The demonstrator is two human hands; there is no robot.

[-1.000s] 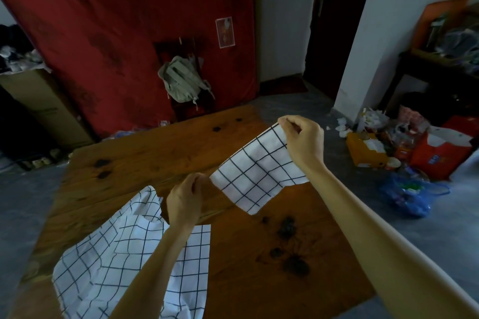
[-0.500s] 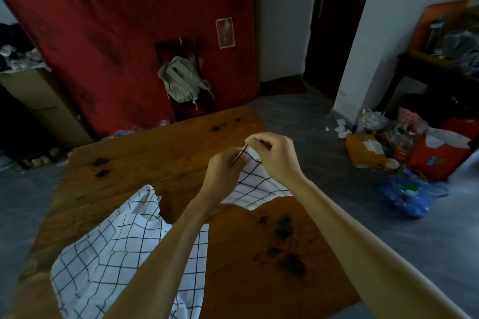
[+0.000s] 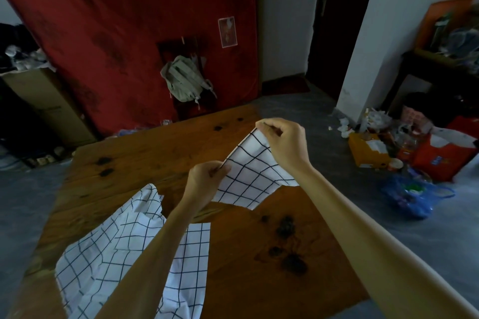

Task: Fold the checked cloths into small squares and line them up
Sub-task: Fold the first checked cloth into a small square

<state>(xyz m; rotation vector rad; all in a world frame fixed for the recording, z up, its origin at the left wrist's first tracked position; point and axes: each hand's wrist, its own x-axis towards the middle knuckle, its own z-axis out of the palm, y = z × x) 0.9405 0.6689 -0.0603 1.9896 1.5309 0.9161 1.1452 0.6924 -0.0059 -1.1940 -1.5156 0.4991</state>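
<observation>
from my feed i see two bare forearms reaching in from the bottom edge, no sleeves, no watch, no rings or bands. the left hand (image 3: 204, 180) and right hand (image 3: 283, 146) are ungloved, nails short and plain.

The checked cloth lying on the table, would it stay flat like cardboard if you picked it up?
Probably not. The loose checked cloth lies rumpled on the table, so it looks floppy. The held cloth sags between the left hand and right hand, so likely light too.
</observation>
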